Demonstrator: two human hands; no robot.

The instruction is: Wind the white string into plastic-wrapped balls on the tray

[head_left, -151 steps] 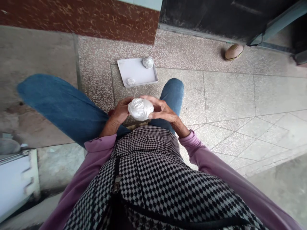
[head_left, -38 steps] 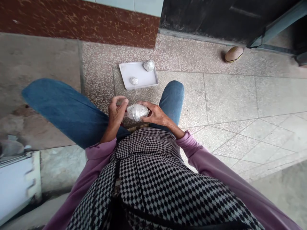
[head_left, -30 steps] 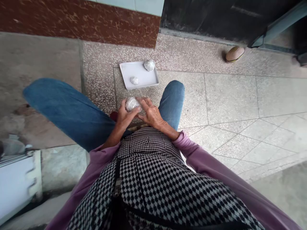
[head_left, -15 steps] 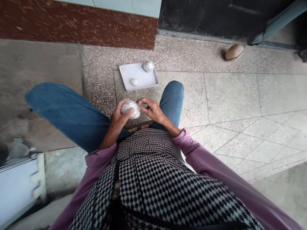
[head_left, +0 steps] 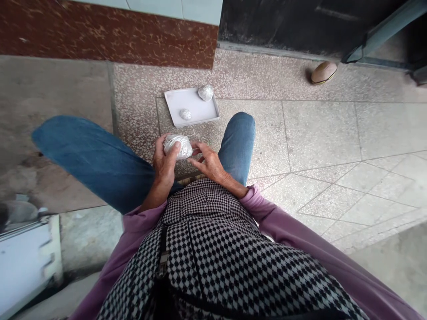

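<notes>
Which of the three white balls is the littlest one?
The small ball on the near side of the tray. The corner ball there and the held ball in the left hand both look bigger.

no legible text, no readable labels, no brand names, no numbers, no signs to make out on any surface in view

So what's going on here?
A person's left hand grips a ball of shiny white string. The right hand is beside it, thumb and forefinger apart; whether it touches the ball is hard to tell. Some loose string shows just beyond. A pale tray on the floor carries a larger ball and a smaller one.
</notes>
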